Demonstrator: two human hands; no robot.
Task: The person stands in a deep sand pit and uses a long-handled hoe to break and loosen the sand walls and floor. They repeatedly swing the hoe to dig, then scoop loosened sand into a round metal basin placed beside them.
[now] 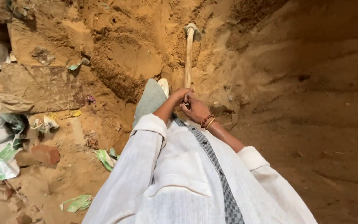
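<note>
Hands meet on the wooden handle (188, 54) of a digging tool; left hand (182, 95) and right hand (196, 110) both have fingers wrapped tightly around its near end; beyond the handle, the metal blade (193, 30) sits in the sandy pit wall (137, 54); a brick (42, 154) lies well left of the handle.

Both hands — the left hand (180, 96) and the right hand (196, 110) — closed around the near end of the handle (188, 58), whose blade (193, 30) sat ahead in the sand pit (137, 62). A stone block (42, 87) lay left of the pit, a brick (42, 154) nearer the person — sacks (1, 141) at the left edge.
</note>
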